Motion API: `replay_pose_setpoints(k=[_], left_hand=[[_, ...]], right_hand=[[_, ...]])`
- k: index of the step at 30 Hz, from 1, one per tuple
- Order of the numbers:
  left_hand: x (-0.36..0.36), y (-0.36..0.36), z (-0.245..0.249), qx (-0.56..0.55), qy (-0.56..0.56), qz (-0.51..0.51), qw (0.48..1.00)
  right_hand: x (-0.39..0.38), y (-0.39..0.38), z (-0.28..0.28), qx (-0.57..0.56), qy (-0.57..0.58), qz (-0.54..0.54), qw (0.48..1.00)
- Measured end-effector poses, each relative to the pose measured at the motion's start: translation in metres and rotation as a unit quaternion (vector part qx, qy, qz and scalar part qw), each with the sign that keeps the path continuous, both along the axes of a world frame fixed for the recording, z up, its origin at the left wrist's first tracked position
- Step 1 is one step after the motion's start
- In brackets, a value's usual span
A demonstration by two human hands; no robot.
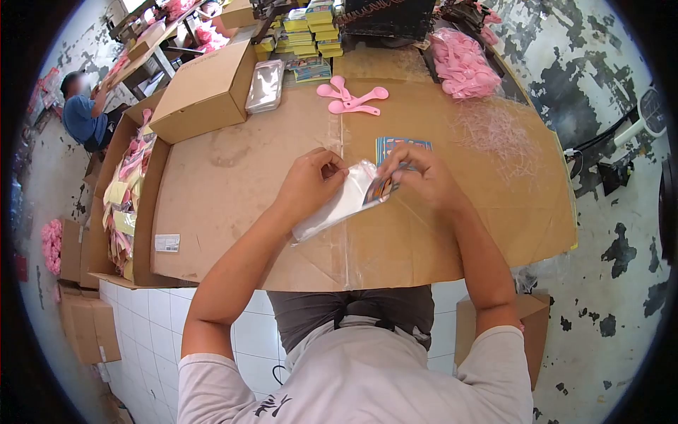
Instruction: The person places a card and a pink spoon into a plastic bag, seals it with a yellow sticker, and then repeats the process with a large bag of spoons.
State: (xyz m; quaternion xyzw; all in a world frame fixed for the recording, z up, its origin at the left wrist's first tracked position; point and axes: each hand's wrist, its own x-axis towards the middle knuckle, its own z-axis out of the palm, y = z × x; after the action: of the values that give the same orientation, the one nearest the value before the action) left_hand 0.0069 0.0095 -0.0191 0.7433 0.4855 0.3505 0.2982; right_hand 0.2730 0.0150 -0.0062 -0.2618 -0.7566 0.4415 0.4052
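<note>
My left hand [314,182] pinches the upper edge of a clear plastic bag [330,210], which slants over the cardboard-covered table. At the bag's right end, my right hand [427,177] has its fingers closed on a small printed card [379,191]. Part of that card overlaps the bag's mouth. Just behind the right hand lies a stack of blue printed cards [395,143], partly covered by the fingers. Farther back, several pink plastic spoons [351,99] lie in a loose cluster.
On the left stand a closed cardboard box [205,88] and an open carton of packed pink pieces [127,205]. Clear bags [266,85] lie beside bundled cards [311,28]. A pink-filled bag [462,63] and plastic strands [505,138] occupy the right. A person [88,113] sits far left.
</note>
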Motion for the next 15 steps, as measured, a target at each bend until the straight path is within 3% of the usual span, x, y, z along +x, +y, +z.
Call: replay_pose_setpoints(k=[5, 8, 9, 12, 15], left_hand=[[-0.002, -0.002, -0.002, -0.022, -0.064, 0.030, 0.997], [-0.004, 0.011, -0.012, -0.087, -0.311, -0.042, 0.946], [-0.007, 0.010, -0.005, -0.110, -0.316, -0.039, 0.941], [-0.011, 0.004, 0.017, -0.158, -0.333, -0.039, 0.929], [-0.008, 0.002, 0.019, -0.168, -0.328, -0.052, 0.928]], right_hand=[[-0.011, -0.004, -0.017, 0.005, -0.118, -0.006, 0.993], [-0.008, -0.001, -0.023, -0.048, -0.061, -0.021, 0.997], [-0.005, 0.002, -0.025, -0.080, -0.024, -0.025, 0.996], [0.004, 0.014, -0.016, -0.030, -0.055, -0.168, 0.984], [-0.001, 0.010, -0.008, -0.057, -0.019, -0.201, 0.978]])
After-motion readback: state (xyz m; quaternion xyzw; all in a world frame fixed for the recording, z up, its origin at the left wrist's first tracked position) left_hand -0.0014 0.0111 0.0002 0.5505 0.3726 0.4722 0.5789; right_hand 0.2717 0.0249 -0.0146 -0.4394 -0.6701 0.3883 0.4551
